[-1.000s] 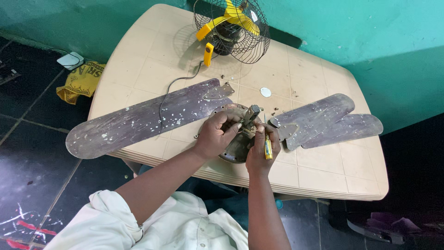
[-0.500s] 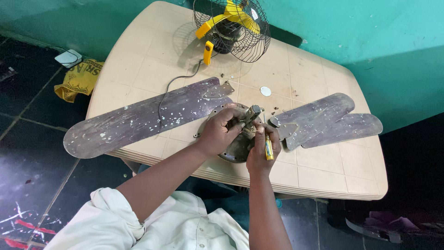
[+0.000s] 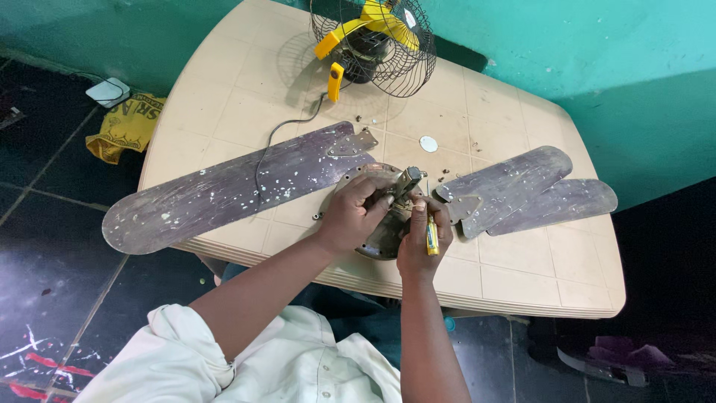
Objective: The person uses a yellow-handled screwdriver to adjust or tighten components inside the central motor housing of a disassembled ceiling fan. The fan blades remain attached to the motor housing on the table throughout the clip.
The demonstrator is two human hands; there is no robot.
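Note:
A round, rusty ceiling fan motor [image 3: 382, 237] lies near the front edge of a beige plastic table [image 3: 522, 276], its short shaft [image 3: 409, 179] pointing up. My left hand [image 3: 356, 213] rests on top of the motor with its fingers pinched at the base of the shaft. My right hand [image 3: 422, 237] grips a yellow-handled screwdriver [image 3: 432, 235], tip pointed toward the motor. One long, paint-speckled fan blade [image 3: 224, 190] stretches left from the motor. Two more blades [image 3: 522, 192] lie overlapped on the right.
A small black wire-caged fan with yellow blades [image 3: 377, 41] stands at the table's far edge, its cable trailing forward. A white disc [image 3: 428, 143] and small screws lie near the motor. A yellow cloth [image 3: 127, 127] lies on the dark floor to the left. A teal wall is behind.
None beyond a slight shift of the view; both hands stay on the motor in the same places.

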